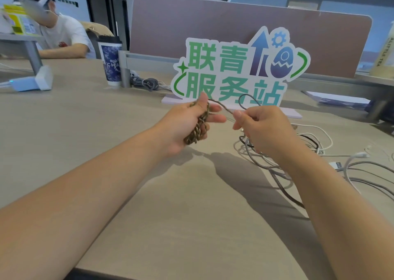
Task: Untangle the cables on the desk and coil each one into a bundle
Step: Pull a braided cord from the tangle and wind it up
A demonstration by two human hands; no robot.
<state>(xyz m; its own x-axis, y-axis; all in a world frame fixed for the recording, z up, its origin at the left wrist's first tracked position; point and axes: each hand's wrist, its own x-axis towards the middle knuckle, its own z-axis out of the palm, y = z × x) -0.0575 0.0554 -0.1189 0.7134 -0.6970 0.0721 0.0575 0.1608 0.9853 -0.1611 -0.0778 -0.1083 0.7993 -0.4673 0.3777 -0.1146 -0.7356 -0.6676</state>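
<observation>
My left hand (187,124) holds a coil of brown braided cable (198,128) wound over its fingers, above the desk. The free end of that cable runs right to my right hand (262,126), which pinches it between thumb and forefinger, with a small loop (247,100) standing above the pinch. Below and right of my right hand lies a tangle of grey and white cables (283,162) on the desk (128,151).
A white sign with green characters (238,70) stands just behind my hands. A paper cup (110,62) and a grey cable bundle (147,83) sit at the back left, beside a blue-white charger (32,81). A person sits at the far left.
</observation>
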